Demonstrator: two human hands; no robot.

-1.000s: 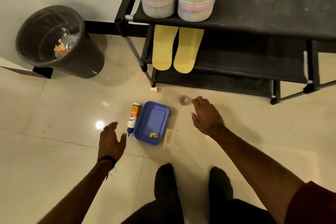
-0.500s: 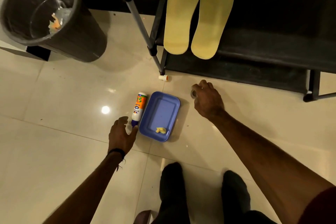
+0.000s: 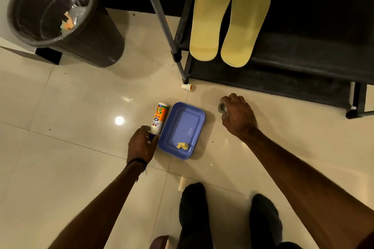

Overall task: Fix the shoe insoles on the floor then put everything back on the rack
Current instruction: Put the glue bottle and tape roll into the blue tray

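We have both hands down on the floor near mid-frame: our left hand (image 3: 141,146) curls round the nozzle end of the glue bottle (image 3: 158,119), which lies just left of the blue tray (image 3: 182,127), and our right hand (image 3: 237,116) pinches a small clear tape roll (image 3: 222,107). The two yellow insoles (image 3: 228,22) lie side by side on the rack (image 3: 303,56) shelf at upper right. We judge the bottle light, stiff and slick, best gripped round its body; the loose cap (image 3: 187,86) sits by the rack leg.
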